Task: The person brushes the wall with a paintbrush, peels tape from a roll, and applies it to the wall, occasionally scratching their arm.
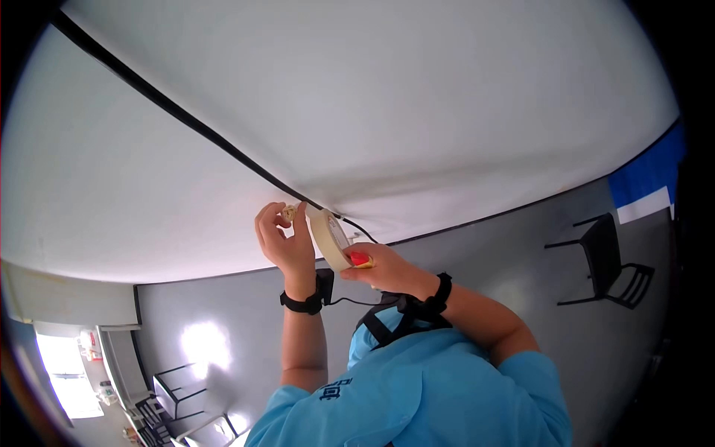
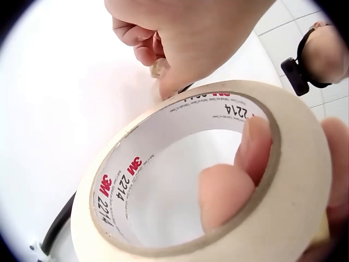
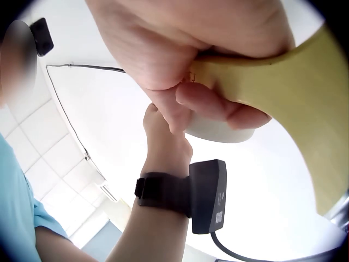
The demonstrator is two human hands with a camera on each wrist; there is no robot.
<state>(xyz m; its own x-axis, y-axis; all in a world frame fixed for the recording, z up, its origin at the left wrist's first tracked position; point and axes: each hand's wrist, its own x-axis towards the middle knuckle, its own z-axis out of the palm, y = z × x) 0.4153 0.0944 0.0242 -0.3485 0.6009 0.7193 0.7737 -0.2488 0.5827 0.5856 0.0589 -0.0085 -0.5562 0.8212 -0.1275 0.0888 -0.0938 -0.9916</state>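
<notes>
My left hand point(image 1: 287, 242) is raised against the white wall point(image 1: 447, 97), close to a black cable point(image 1: 186, 117). Its thumb and curled fingers pinch a small crumpled cream piece point(image 2: 159, 68), which looks like tape. Just right of it, my right hand point(image 1: 387, 268) grips a cream tape roll point(image 1: 328, 238), fingertips point(image 2: 226, 191) inside the ring. The same hand also holds a yellow object point(image 3: 305, 103) with a red part point(image 1: 360, 258); what it is, I cannot tell. In the left wrist view the roll point(image 2: 297, 164) covers much of the frame.
Lower on the wall the cable passes a small white clip point(image 2: 37, 251). A black chair point(image 1: 602, 249) stands at the right on the grey floor point(image 1: 477, 290). Tables and more chairs point(image 1: 153, 417) are at the lower left, near a bright window point(image 1: 65, 372). A blue panel point(image 1: 655, 167) is at far right.
</notes>
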